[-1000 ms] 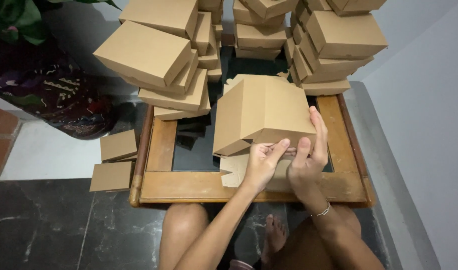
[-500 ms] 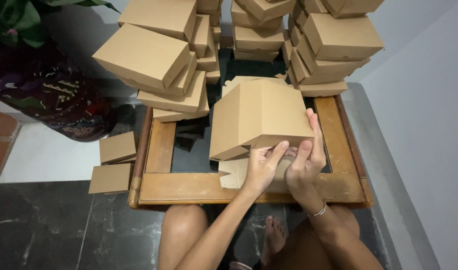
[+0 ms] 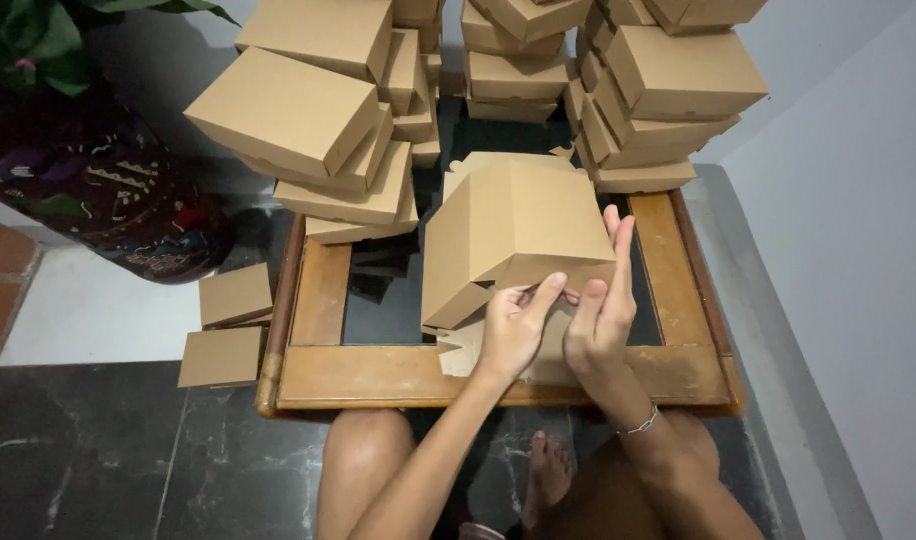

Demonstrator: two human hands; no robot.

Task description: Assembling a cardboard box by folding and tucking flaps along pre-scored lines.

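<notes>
Hands (image 3: 553, 325) on half-folded cardboard box (image 3: 513, 235)

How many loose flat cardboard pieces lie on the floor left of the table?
2: upper flat piece beside the wooden table edge, lower flat piece just below it. Others may be hidden under the table.

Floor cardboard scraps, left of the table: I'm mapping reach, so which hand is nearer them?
Left. The left hand is closer to the scraps; the right hand is beyond it.
</notes>
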